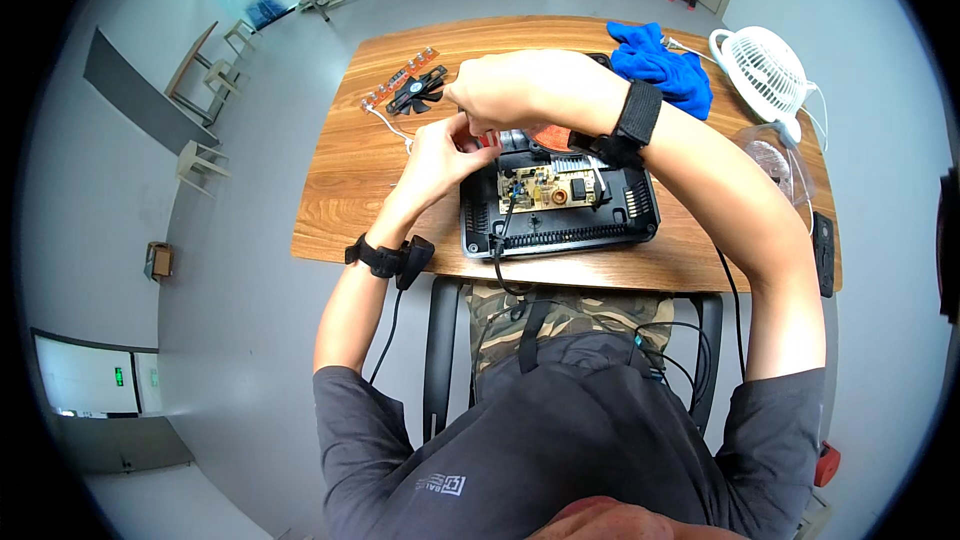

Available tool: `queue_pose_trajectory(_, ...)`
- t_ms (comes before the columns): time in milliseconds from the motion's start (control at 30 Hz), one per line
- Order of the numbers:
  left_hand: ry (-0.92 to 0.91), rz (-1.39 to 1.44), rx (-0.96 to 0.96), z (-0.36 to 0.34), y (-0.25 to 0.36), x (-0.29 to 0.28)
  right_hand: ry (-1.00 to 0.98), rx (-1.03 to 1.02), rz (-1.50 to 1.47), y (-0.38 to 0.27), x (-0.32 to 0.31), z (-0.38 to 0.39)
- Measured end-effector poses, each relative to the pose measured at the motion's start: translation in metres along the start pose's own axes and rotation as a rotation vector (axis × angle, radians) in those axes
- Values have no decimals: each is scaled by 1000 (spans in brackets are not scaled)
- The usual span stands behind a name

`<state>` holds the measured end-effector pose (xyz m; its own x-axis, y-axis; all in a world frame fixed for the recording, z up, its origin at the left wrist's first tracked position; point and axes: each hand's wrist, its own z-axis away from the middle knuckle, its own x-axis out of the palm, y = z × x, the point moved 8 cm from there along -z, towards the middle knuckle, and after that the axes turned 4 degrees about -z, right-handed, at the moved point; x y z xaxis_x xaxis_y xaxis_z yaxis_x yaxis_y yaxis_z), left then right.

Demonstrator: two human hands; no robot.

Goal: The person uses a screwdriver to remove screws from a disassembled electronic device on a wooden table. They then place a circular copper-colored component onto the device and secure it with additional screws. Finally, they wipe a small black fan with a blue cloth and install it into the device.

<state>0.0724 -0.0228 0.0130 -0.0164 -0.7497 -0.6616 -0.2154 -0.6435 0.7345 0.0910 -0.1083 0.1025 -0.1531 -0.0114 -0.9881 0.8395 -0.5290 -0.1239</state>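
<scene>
In front of me on the table lies an opened black appliance housing (pixel 545 223), which looks like an induction cooker. A tan circuit board (pixel 545 190) sits in it, with a copper-coloured coil (pixel 552 138) behind, partly covered by my right arm. My left hand (pixel 440 153) is at the housing's far left corner, its fingers pinched. My right hand (pixel 500 88) reaches across above it, fingers curled down, nearly touching the left. Between them shows a small red and white piece (pixel 488 139); which hand grips it is hidden. Left of my right hand lies a black cooling fan (pixel 418 90).
An orange-tinted compartment strip (pixel 400 78) lies beyond the cooling fan. A blue cloth (pixel 660 68), a white desk fan (pixel 760 65) and a clear plastic container (pixel 775 155) are at the right. A black bar-shaped object (pixel 823 253) sits at the table's right edge. Cables hang by my lap.
</scene>
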Motion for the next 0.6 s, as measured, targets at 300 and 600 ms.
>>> queue_pose_trajectory(300, -23, 41, -21, 0, 7, -5, 166, -117, 145, -8, -5, 10)
queue_pose_trajectory(600, -63, 71, 32, -3, -5, 1, -13, 4, 28, -7, -3, 8)
